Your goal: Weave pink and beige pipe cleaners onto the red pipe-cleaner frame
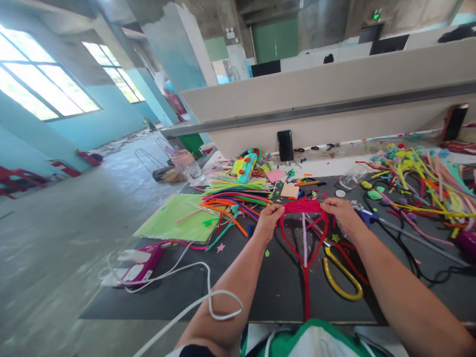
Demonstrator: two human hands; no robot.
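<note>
Two hands hold a red fuzzy-stem frame [303, 206] right of centre in the frame, above the dark worktop [267, 297]. The left hand [268, 223] pinches the left end of its flat top band between thumb and fingers; the right hand [344, 215] pinches the right end in the same way, so the band lies stretched between them. From its ends two red stems curve down and meet below, with a lilac stem [305, 240] running down between them from the band. A single red stem goes on toward the bottom edge of the picture.

Just right of the frame, scissors with yellow handles [327, 275] lie on the worktop, their blades partly hidden. Bundled coloured stems [238, 188] fill the middle of the picture, beside a green sheet [167, 218] at centre left. Another tangled heap of stems [427, 173] spreads at the right edge. A black phone [285, 145] leans against the pale partition [245, 141]. At lower left are a magenta device [143, 267] and a looping white cable [178, 315].
</note>
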